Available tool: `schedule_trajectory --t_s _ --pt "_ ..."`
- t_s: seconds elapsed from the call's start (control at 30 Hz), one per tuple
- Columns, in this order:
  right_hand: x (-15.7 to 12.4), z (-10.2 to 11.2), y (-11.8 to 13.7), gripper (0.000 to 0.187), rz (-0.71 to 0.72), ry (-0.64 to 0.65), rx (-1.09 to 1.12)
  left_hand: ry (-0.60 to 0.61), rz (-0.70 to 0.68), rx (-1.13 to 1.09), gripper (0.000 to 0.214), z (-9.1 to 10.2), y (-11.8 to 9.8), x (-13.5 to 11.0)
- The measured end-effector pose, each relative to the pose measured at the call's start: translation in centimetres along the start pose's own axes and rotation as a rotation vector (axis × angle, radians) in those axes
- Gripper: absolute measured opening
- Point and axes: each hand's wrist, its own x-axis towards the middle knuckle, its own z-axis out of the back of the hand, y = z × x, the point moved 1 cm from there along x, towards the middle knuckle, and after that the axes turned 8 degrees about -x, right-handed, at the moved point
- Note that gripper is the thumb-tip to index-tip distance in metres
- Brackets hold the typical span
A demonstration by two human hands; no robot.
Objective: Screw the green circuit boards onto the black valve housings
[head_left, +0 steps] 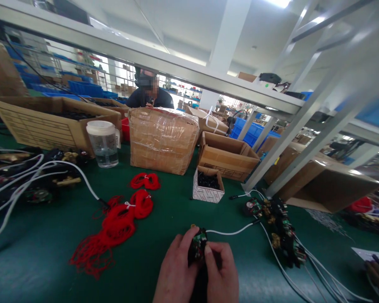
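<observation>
My left hand (178, 265) is closed around a small black assembly with a green circuit board (199, 239), at the front middle of the green table. My right hand (222, 269) has its thumb and fingers closed at the assembly's right side; its underside is hidden by my hands. From the assembly a white cable (229, 232) runs right to a black connector end. Similar black, green and brass assemblies (286, 229) lie in a row to the right, trailing white cables. Beyond my hands stands a small white box (208, 194) holding small black parts.
Bundles of red cord (118, 225) lie to the left, below a lidded clear jug (102, 145). More cabled assemblies (39, 185) cover the far left. A taped carton (162, 141), an open carton (229, 158) and metal shelf posts (284, 151) stand behind. Another person (150, 92) sits opposite.
</observation>
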Motion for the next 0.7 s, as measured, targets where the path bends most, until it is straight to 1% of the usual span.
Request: schedule_trajectory --t_s 0.07,0.13,0.17,0.23,0.33,0.4,0.5,0.63,0.7 --pt "0.8 0.7 0.0 0.029 0.028 0.099 -0.011 0.003 -0.003 0.019 0.064 0.0 0.0 0.1" --pt "1.2 1.0 0.0 0.028 0.041 0.154 -0.014 0.010 0.009 0.043 0.065 0.0 -0.1 0.1" --pt "1.1 1.0 0.1 0.029 0.041 0.147 -0.009 0.014 0.015 0.052 0.066 0.0 -0.1 0.1" --pt "0.7 0.6 0.1 0.030 0.011 0.082 0.010 0.019 0.029 0.063 0.066 0.0 -0.2 0.1" --pt "-0.4 -0.3 0.3 0.033 -0.075 -0.036 0.038 0.019 0.034 0.063 0.065 0.0 -0.3 0.1" --pt "-0.9 -0.8 0.3 0.033 -0.122 -0.064 0.040 0.013 0.026 0.054 0.065 -0.1 -0.1 0.1" --pt "-1.1 -1.2 -0.3 0.036 -0.183 -0.075 0.031 -0.001 0.016 0.037 0.065 -0.3 0.1 0.1" --pt "-0.9 -1.3 -2.0 0.043 -0.276 -0.023 0.053 -0.015 0.020 0.026 0.059 -0.3 0.0 0.0" --pt "-0.9 -1.3 -2.4 0.044 -0.306 -0.013 0.061 -0.011 0.034 0.019 0.058 -0.2 -0.2 -0.1"
